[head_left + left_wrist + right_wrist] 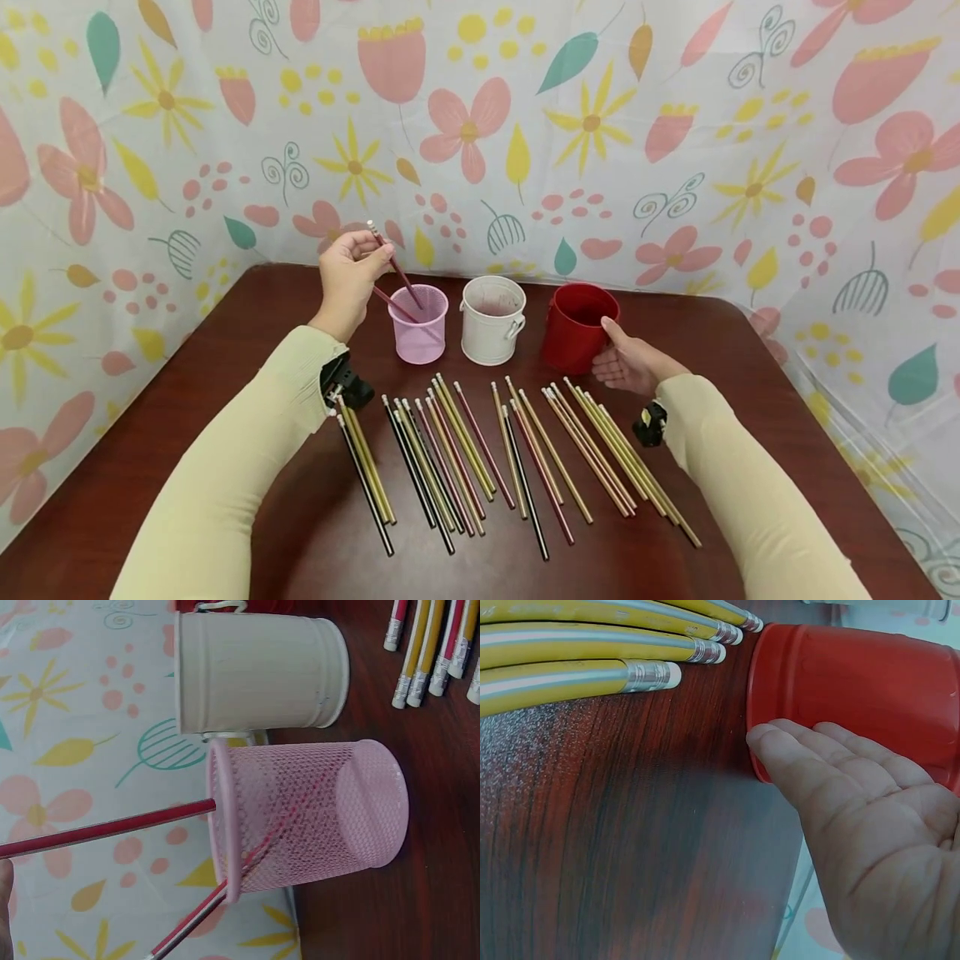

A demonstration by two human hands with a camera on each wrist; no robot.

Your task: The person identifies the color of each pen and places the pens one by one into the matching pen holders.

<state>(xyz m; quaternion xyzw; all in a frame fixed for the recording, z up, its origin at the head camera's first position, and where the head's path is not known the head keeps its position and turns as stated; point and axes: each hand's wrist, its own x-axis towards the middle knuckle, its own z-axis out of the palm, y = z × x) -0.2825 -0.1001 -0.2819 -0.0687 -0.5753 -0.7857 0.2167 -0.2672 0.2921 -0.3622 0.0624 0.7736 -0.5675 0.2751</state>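
My left hand (348, 271) pinches a red pencil (112, 830) near its white eraser end, above the pink mesh cup (420, 343). The pencil's lower end is inside the cup's rim. A second red pencil (191, 921) leans in the same cup, its upper end partly behind the left hand in the head view. On the right, the red bucket (570, 346) stands upright, and my right hand (633, 360) rests against its side, thumb near the rim and fingers extended. Between the two stands a white bucket (487, 343), its interior seen only in part.
Several black, yellow and red pencils lie in loose groups on the dark wooden table (300, 550), erasers toward the containers. Yellow pencils (592, 645) lie close to the red bucket's base. A flower-patterned cloth (480, 217) hangs behind the table's back edge.
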